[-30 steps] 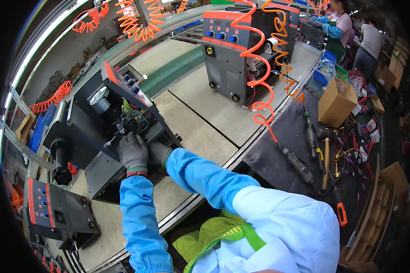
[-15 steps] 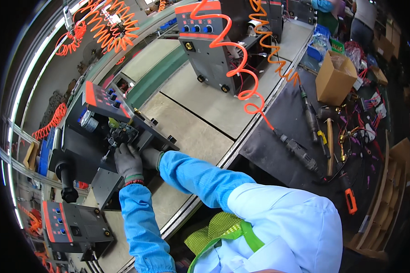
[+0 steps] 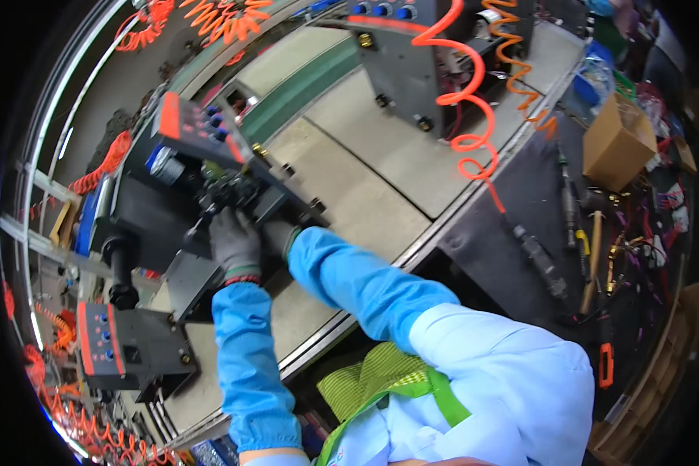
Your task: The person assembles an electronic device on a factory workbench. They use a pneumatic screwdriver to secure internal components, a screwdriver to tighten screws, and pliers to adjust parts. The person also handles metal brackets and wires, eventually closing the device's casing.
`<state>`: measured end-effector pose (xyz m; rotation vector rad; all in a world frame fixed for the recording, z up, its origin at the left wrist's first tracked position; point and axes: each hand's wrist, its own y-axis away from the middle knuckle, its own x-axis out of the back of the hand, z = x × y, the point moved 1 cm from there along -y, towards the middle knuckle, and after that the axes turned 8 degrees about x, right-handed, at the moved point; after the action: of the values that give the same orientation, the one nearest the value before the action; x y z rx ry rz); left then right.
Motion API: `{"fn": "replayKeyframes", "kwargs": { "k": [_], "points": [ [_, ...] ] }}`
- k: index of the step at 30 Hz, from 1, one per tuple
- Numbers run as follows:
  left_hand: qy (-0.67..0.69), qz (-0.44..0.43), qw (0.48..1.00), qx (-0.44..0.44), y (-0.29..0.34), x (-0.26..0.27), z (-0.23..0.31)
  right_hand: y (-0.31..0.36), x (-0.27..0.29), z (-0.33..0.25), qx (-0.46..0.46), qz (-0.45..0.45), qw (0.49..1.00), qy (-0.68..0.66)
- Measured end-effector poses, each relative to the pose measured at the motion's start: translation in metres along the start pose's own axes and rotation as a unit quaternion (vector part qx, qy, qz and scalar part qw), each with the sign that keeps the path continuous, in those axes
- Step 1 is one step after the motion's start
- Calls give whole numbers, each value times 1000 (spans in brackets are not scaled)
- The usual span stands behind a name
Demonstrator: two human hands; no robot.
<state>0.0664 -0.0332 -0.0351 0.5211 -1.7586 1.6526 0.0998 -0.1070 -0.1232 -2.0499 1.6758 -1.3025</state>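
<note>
An open-sided welding machine (image 3: 151, 206) stands on the bench in front of me, dark grey, with a red-edged panel and blue knobs. Inside it is a black feed mechanism (image 3: 229, 193) beside a blue-and-white cylindrical part (image 3: 165, 166). My left hand (image 3: 235, 242), in a grey glove, is at the mechanism's lower edge, its fingers bent together; what they hold, if anything, is hidden. My right hand (image 3: 278, 237), also gloved, reaches in just right of it, behind the front panel's edge; its fingers are out of sight.
Another machine (image 3: 136, 349) sits at the lower left and a taller one (image 3: 408, 74) farther along the bench. Orange coiled hoses (image 3: 474, 144) hang down. On a dark mat at the right lie power screwdrivers (image 3: 540, 260), a hammer (image 3: 594, 256) and a cardboard box (image 3: 619, 144).
The whole view has shifted, so the machine and bench sit farther right and the tall machine higher. Both hands stay at the same mechanism.
</note>
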Motion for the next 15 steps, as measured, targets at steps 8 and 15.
{"fn": "replayKeyframes", "kwargs": {
  "k": [8, 15],
  "points": [
    [15, 13, 1000, 13, -2, 1, 6, -6, -9, 9, -10, -39, 998, 44],
    [18, 6, 1000, 17, 3, 8, -5, -8, -21, 0, 3, -60, 997, 50]
  ]
}}
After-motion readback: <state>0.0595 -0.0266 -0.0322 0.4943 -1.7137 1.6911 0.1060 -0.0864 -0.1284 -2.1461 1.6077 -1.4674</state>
